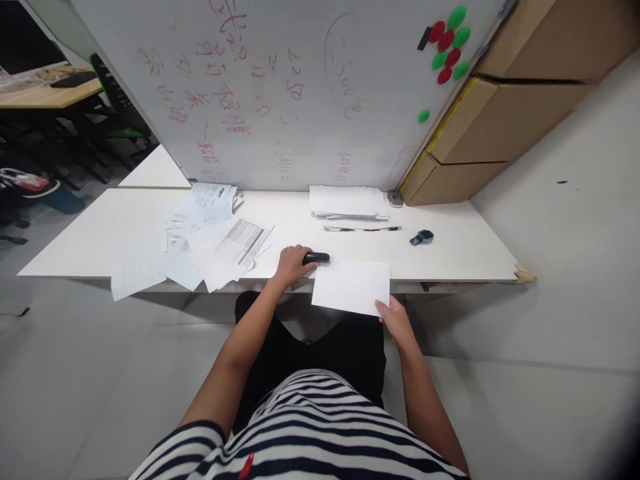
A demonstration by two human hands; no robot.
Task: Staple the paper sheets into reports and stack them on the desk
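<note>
My left hand [291, 263] rests on the white table [450, 257] and grips a black stapler [316, 258] near the front edge. My right hand [395, 319] pinches the near right corner of a blank white sheet of paper [351, 285], which overhangs the table's front edge. The stapler lies just left of the sheet's far left corner.
A loose spread of printed papers [200, 243] covers the table's left part. A neat paper stack [347, 201] lies at the back, with a pen [361, 229] in front of it and a small dark blue object [421, 237] to the right. A whiteboard [280, 87] stands behind; cardboard boxes [500, 113] at right.
</note>
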